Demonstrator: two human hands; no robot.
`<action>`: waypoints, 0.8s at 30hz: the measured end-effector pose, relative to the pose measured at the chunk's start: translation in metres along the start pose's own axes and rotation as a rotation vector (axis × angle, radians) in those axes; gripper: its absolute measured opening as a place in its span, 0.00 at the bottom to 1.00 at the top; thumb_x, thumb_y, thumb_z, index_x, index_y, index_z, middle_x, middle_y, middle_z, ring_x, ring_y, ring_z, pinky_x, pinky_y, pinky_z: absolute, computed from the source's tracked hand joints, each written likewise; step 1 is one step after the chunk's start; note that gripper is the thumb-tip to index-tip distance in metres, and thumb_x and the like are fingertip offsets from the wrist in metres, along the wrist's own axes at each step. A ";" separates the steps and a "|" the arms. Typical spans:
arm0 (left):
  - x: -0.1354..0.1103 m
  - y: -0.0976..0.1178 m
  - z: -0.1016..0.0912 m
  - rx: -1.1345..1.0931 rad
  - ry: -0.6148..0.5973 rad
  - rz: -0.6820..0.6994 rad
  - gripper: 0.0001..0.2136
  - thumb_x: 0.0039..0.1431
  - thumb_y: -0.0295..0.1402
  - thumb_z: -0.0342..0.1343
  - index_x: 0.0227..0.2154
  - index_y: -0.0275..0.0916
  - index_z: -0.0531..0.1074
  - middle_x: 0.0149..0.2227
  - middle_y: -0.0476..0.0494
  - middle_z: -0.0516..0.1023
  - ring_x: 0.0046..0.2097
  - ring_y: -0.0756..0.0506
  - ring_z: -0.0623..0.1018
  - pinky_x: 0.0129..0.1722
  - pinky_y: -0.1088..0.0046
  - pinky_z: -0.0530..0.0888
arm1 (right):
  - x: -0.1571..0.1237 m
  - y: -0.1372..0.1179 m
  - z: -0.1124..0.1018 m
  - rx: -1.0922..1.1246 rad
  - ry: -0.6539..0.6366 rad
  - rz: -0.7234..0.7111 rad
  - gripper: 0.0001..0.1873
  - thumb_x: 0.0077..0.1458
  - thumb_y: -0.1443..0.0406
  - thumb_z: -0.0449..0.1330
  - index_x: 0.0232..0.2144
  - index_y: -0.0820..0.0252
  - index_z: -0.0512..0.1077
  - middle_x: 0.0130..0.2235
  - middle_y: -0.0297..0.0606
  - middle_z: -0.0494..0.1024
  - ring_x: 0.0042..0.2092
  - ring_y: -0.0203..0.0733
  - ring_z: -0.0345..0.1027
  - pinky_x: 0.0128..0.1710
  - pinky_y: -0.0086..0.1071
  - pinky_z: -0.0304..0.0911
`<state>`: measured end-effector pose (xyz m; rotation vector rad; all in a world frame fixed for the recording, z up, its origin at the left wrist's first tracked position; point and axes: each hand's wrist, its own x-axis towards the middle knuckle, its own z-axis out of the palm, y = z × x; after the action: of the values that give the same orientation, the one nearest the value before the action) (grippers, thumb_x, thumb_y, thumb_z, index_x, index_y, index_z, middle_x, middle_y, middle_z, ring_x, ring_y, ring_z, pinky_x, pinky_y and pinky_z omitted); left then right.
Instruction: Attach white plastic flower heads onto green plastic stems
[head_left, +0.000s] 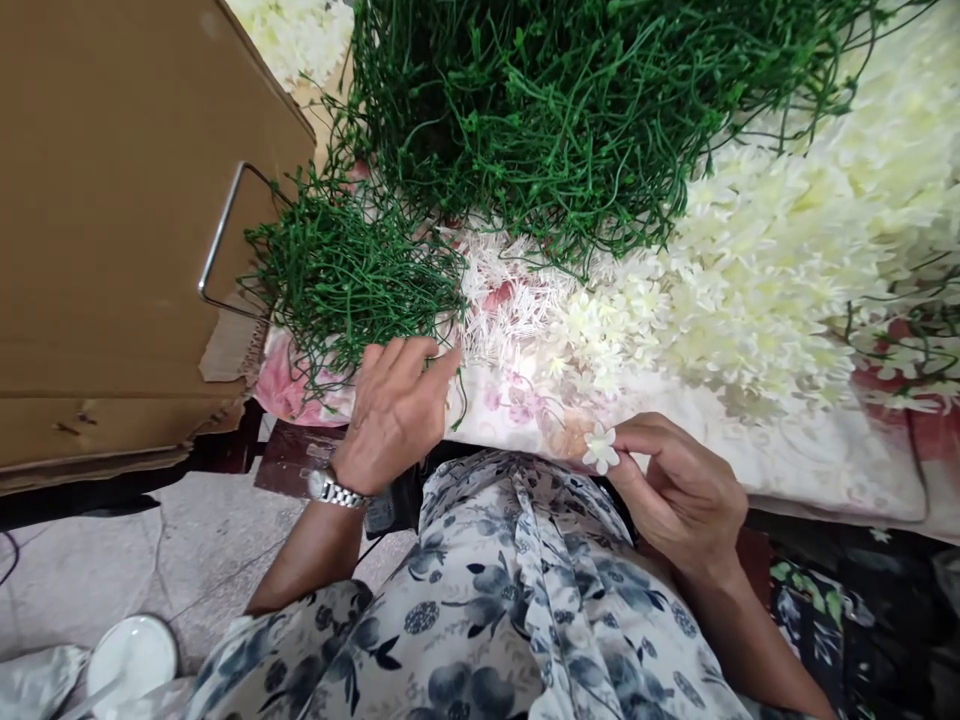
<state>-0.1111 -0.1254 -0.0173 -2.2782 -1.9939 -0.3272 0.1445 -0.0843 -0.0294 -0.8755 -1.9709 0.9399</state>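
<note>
My left hand (394, 410), with a metal watch on the wrist, reaches into the small pile of green plastic stems (345, 280); its fingers are curled together at the pile's near edge, touching stems. My right hand (675, 490) pinches a small white artificial flower (601, 449) between thumb and fingers, just above my lap. Both piles lie on a floral cloth (787, 450) spread over the work surface.
A large heap of green stems (570, 110) lies at the back. Cream-white flower heads (787, 260) fill the right side. A brown cardboard box (112, 220) with a wire handle stands at left. A white dish (135, 655) sits on the stone floor at lower left.
</note>
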 end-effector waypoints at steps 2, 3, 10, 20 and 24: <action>0.000 -0.002 -0.001 -0.008 -0.056 0.187 0.16 0.52 0.21 0.48 0.42 0.43 0.69 0.43 0.41 0.71 0.40 0.42 0.68 0.37 0.64 0.61 | 0.000 0.001 -0.001 -0.015 0.010 0.003 0.13 0.47 0.77 0.57 0.34 0.58 0.70 0.29 0.33 0.70 0.30 0.34 0.65 0.28 0.30 0.59; 0.000 -0.003 -0.001 -0.022 -0.083 0.264 0.16 0.52 0.21 0.48 0.41 0.44 0.70 0.44 0.42 0.71 0.40 0.43 0.68 0.37 0.64 0.61 | -0.001 0.001 -0.002 -0.022 0.012 0.004 0.13 0.46 0.78 0.58 0.34 0.58 0.70 0.29 0.33 0.70 0.29 0.34 0.65 0.28 0.29 0.59; 0.002 -0.010 0.009 -0.125 -0.089 0.366 0.09 0.53 0.21 0.48 0.29 0.40 0.71 0.42 0.42 0.72 0.43 0.43 0.69 0.40 0.63 0.63 | -0.002 0.003 -0.002 -0.016 0.018 0.008 0.13 0.46 0.78 0.58 0.34 0.59 0.70 0.29 0.33 0.70 0.30 0.33 0.65 0.28 0.28 0.59; 0.024 -0.006 -0.007 -0.472 0.366 0.034 0.07 0.51 0.21 0.53 0.31 0.38 0.71 0.39 0.44 0.75 0.42 0.47 0.74 0.40 0.69 0.72 | 0.003 0.000 0.001 0.032 -0.015 -0.026 0.12 0.47 0.78 0.58 0.33 0.60 0.70 0.28 0.33 0.70 0.29 0.33 0.65 0.27 0.28 0.59; 0.037 -0.009 -0.016 -0.660 0.539 -0.090 0.06 0.53 0.23 0.54 0.30 0.41 0.72 0.35 0.48 0.74 0.34 0.51 0.74 0.31 0.72 0.72 | 0.000 0.000 0.000 0.027 0.011 -0.031 0.12 0.46 0.78 0.58 0.33 0.61 0.70 0.29 0.34 0.71 0.30 0.33 0.65 0.28 0.28 0.59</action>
<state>-0.1172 -0.0920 0.0053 -2.0440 -1.8586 -1.6147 0.1442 -0.0842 -0.0291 -0.8316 -1.9528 0.9399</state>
